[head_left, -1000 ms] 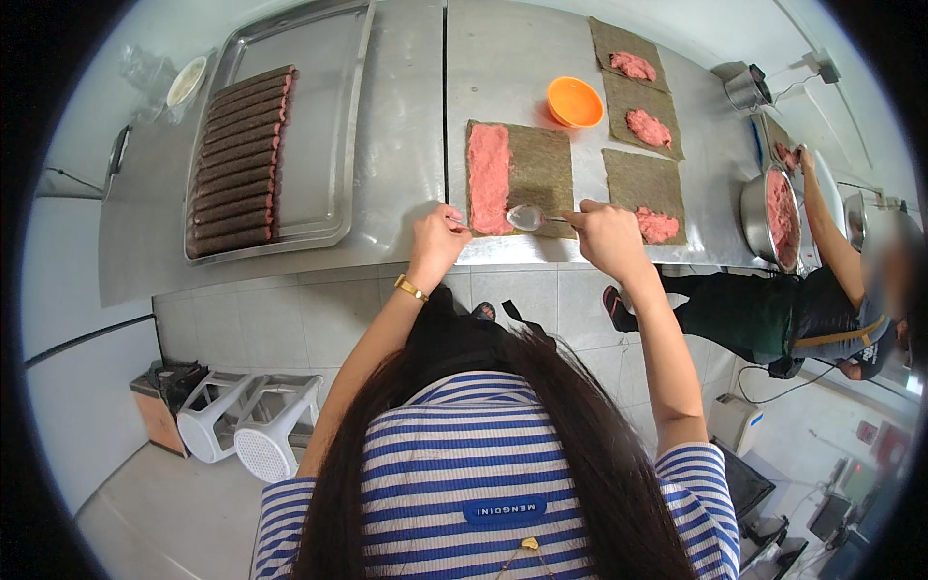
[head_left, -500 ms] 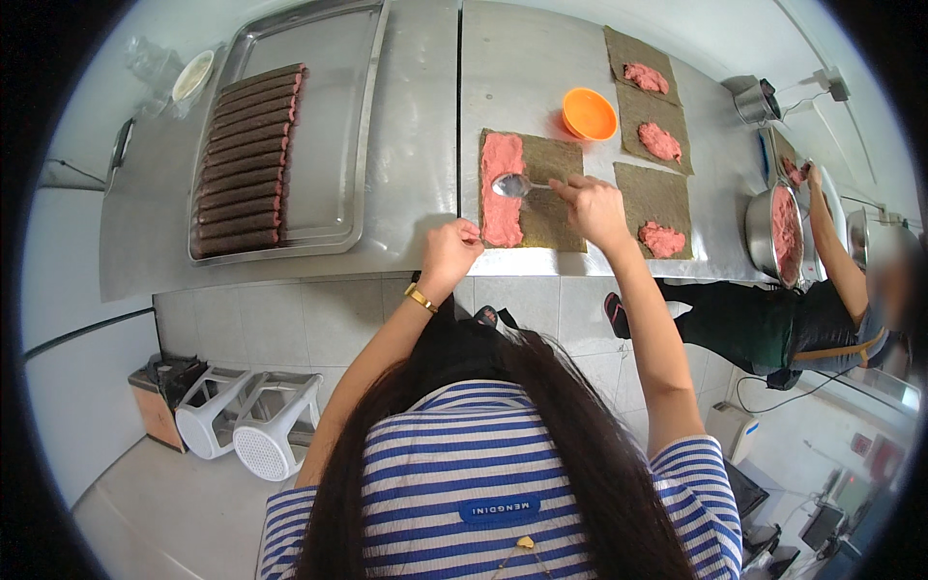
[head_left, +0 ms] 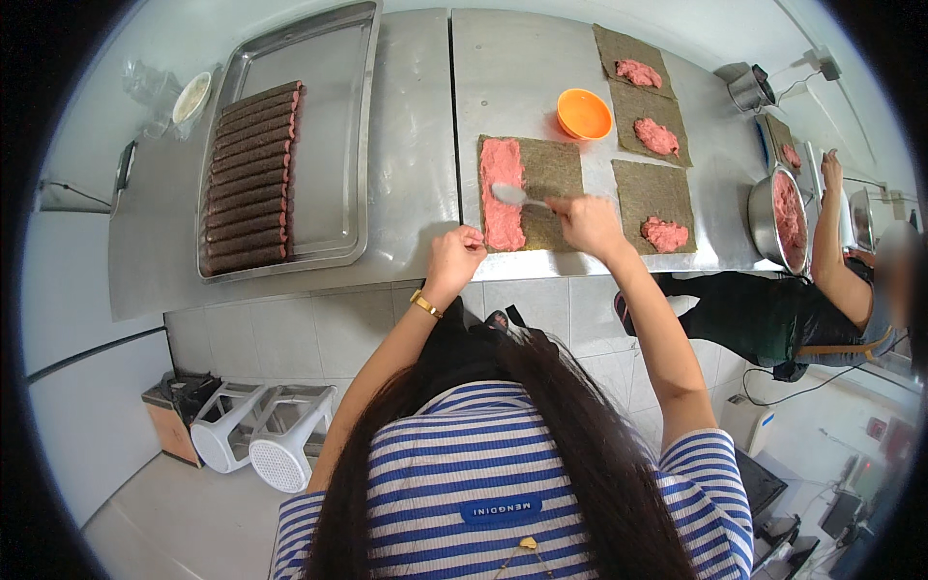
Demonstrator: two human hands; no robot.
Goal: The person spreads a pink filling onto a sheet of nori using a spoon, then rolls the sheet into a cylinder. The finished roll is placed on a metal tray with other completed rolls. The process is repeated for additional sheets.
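Observation:
In front of me a dark green seaweed sheet [head_left: 557, 169] lies on the steel table, a band of pink minced meat [head_left: 502, 164] spread along its left side. My right hand [head_left: 592, 226] is closed round the handle of a metal spoon [head_left: 509, 194], whose bowl rests on the meat at about mid-length. At the sheet's near left corner, my left hand [head_left: 455, 261] has thumb and fingertips pinched together on the edge. Just beyond the sheet stands an orange bowl [head_left: 584, 114].
To the right lie more seaweed sheets [head_left: 652, 188] with lumps of meat. A steel tray [head_left: 329, 145] on the left holds several seaweed rolls [head_left: 249, 184]. Near a steel basin of meat [head_left: 793, 217], a co-worker's hand [head_left: 831, 166] is raised. White stools [head_left: 280, 464] stand behind left.
The spoon's bowl has turned and shifted slightly on the meat, with my right hand following. My left hand keeps its place at the corner. The co-worker's hand has moved off the far-right sheet.

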